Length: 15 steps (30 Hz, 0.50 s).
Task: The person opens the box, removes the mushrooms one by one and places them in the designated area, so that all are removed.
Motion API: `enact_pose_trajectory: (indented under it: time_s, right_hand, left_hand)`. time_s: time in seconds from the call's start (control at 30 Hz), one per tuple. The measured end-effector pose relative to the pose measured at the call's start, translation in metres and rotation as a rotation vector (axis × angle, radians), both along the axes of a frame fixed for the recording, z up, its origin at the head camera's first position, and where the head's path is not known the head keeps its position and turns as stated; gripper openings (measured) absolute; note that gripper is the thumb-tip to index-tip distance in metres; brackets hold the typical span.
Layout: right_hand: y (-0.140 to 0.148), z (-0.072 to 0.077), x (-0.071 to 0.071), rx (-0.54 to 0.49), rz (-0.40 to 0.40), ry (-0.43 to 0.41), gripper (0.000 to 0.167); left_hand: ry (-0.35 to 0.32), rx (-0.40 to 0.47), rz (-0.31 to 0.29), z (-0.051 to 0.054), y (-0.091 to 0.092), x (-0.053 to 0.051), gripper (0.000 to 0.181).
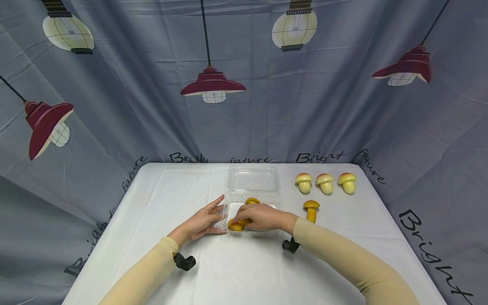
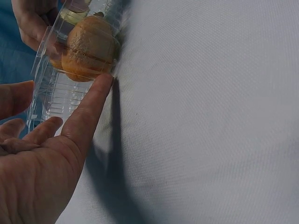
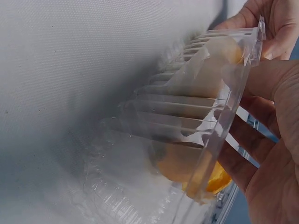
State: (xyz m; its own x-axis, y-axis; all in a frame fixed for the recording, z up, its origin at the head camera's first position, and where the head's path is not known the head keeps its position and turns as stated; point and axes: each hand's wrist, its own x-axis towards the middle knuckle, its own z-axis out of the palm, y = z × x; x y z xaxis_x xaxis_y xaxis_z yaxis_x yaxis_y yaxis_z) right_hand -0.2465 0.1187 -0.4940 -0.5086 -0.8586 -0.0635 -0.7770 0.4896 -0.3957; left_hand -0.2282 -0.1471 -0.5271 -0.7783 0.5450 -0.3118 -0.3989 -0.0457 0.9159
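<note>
A clear plastic clamshell box (image 1: 270, 200) lies on the table with its lid (image 1: 253, 179) folded back. My left hand (image 1: 201, 221) is at its left side, fingers spread and straight; in the left wrist view a fingertip touches the wall beside an orange-brown mushroom (image 2: 88, 49). Inside the box, my right hand (image 1: 263, 217) curls its fingers over an orange-brown mushroom (image 1: 244, 221), partly hidden by the hand. Another mushroom cap (image 1: 234, 225) shows at the box's front left corner, and one more mushroom (image 1: 252, 201) sits toward its back. Through the ribbed wall, the right wrist view shows orange shapes.
One orange-brown mushroom (image 1: 311, 210) lies on the white table (image 1: 183, 186) just beyond my right forearm. Farther back at the right are three pale yellow mushrooms with reddish caps (image 1: 325, 183), in a row. A grey printed curtain (image 1: 251, 127) surrounds the table's back and sides.
</note>
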Motion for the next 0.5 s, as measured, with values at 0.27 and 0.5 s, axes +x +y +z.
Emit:
enact_pose_trajectory:
  time_s: [0.27,0.5]
  right_hand:
    - [-0.0028,0.0003,-0.0008,0.034,-0.012,-0.006,0.044]
    - [-0.0065,-0.0034,-0.0032,0.071,-0.014,0.017,0.05]
  left_hand:
    - [0.003,0.0,-0.002,0.0005,-0.0001,0.0,0.074]
    - [0.003,-0.002,-0.004,0.0019,-0.0003,-0.0004,0.074]
